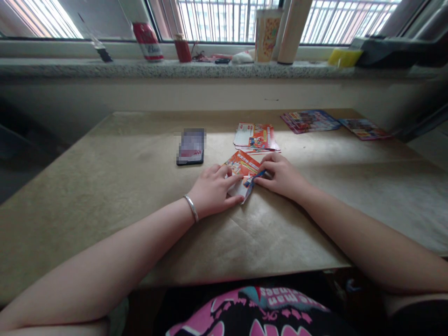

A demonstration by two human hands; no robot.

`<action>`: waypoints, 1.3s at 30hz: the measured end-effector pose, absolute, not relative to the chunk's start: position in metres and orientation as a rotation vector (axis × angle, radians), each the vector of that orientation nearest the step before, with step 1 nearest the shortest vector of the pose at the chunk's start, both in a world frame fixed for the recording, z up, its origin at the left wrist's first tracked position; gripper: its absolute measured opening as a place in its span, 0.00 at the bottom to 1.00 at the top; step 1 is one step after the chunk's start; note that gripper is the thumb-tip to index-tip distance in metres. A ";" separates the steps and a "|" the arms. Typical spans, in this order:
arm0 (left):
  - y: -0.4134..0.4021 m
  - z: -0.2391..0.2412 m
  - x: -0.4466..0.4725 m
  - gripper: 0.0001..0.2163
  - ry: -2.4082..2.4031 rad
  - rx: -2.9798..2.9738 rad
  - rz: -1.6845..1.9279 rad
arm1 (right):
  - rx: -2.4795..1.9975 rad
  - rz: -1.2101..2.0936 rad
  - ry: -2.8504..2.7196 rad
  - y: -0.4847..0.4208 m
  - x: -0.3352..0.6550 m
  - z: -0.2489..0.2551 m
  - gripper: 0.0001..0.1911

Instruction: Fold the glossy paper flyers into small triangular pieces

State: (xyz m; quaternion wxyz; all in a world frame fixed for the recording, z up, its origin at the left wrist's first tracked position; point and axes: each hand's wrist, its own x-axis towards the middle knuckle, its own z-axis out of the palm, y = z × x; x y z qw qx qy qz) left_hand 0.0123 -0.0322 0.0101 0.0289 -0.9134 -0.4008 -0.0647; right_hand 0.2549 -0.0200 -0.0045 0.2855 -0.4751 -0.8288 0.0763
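Observation:
An orange and white printed leaflet (241, 161) lies at a slant on the table between my hands, its near right edge folded up and showing blue. My left hand (215, 189), with a silver bangle at the wrist, rests on its left side, fingers spread and pressing the paper down. At the folded edge, the thumb and fingers of my right hand (278, 175) pinch the blue strip. Just beyond is a loose stack of similar orange and white leaflets (255, 135). To the left lies a dark phone (192, 147), its screen blurred.
Two groups of colourful printed sheets, one fanned pile (310, 121) and one smaller pile (366, 128), lie at the back right of the table (105, 186). On the stone windowsill (217, 70) stand a red can (147, 42), a red bottle (182, 49) and a patterned cup (268, 37).

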 end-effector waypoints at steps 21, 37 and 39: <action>-0.034 0.011 0.015 0.31 -1.217 -2.803 -0.218 | -1.352 0.520 -1.834 -0.018 0.250 0.000 0.08; -0.035 0.008 0.017 0.40 -1.263 -2.738 -0.254 | -1.349 0.640 -1.720 -0.021 0.248 -0.005 0.18; -0.034 0.008 0.016 0.42 -1.262 -2.742 -0.255 | -1.337 0.645 -1.737 -0.022 0.248 -0.003 0.18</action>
